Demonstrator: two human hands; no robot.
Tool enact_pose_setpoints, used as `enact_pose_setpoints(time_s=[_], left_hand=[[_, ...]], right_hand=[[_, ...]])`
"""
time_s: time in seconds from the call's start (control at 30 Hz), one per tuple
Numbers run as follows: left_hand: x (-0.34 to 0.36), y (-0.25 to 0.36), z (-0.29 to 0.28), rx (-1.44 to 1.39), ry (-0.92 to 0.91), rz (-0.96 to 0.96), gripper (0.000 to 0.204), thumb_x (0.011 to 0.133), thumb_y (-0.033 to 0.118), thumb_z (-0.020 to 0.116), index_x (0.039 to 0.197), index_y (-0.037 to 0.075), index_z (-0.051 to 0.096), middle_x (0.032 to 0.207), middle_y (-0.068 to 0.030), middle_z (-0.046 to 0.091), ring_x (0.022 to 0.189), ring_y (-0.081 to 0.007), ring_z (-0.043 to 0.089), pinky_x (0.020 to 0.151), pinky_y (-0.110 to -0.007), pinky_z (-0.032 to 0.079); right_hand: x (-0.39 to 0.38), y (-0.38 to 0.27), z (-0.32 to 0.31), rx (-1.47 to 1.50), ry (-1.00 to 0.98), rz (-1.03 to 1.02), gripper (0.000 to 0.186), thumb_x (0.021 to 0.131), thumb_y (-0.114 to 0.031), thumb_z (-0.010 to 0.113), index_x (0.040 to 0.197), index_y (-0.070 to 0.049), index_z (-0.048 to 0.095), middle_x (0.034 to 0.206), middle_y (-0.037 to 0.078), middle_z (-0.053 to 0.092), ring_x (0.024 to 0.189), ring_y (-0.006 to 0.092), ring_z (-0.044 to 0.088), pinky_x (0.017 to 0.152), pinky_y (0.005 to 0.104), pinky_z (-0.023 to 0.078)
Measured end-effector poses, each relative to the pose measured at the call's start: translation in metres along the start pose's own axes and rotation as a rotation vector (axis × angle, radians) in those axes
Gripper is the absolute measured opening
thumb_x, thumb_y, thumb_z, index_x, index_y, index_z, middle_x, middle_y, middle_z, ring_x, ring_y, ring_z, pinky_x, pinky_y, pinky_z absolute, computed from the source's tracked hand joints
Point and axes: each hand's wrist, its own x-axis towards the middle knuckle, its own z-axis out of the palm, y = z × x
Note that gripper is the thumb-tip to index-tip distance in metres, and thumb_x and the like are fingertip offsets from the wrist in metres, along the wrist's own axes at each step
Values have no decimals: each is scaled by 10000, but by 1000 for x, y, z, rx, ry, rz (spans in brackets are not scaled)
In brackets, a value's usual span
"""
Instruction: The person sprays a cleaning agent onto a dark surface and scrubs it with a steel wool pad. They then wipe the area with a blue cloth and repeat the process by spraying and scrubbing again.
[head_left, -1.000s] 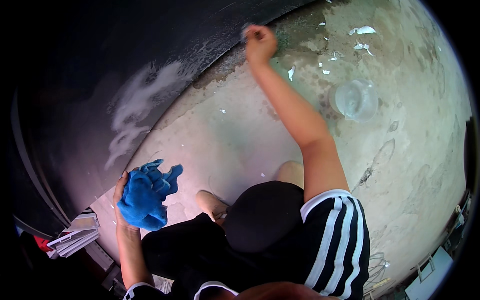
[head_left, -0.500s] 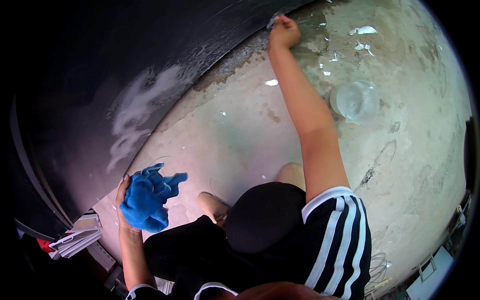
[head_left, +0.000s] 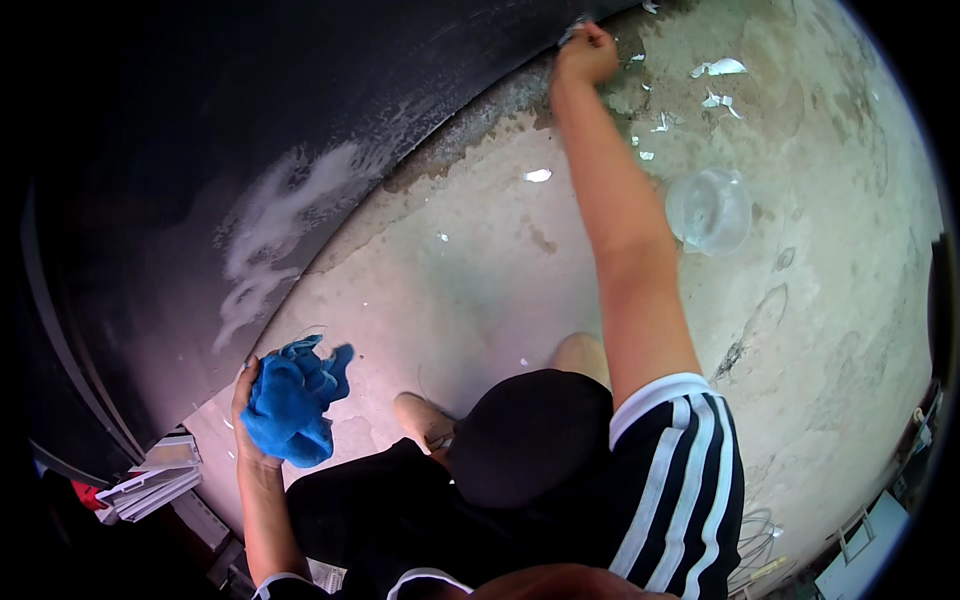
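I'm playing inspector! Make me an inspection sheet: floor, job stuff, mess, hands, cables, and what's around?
Surface: grey floor, dark stains along the dark panel; whitish smears on the panel.
Job's things: crumpled blue cloth; clear tub on the floor, contents unclear.
Clutter: white scraps, mostly upper right.
Hands: left hand holds the cloth; right hand, at the panel's lower edge, pinches a pale item too small to name.
Cables: thin looped wire, lower right.
Surroundings: stacked white pieces, lower left; pale board, lower right.

Probably a workshop: stained, bare floor (head_left: 490, 270) (white scraps (head_left: 720, 68) far right), pale board (head_left: 868, 552) near right.
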Motion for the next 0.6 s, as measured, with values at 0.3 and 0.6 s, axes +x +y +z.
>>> enact_pose_setpoints(time_s=[0.3, 0.6], left_hand=[[-5, 3, 4, -17, 26, 33, 560, 944, 526, 538, 1084, -6, 643, 998, -189, 705, 789, -313, 708, 613, -426, 620], [-1, 4, -6, -6, -39, -18, 543, 947, 512, 536, 1066, -5, 652, 981, -183, 708, 800, -322, 706, 631, -431, 620]], right_hand=[[-73, -41, -2, 25, -207, -112, 106, 805, 29, 730, 884, -16, 675, 864, 43, 655, 810, 145, 608, 751, 296, 497], [-131, -32, -24, -119, -403, -172, 88, 782, 14, 728, 812, -59, 691, 869, 90, 619, 794, 214, 602, 723, 319, 481]])
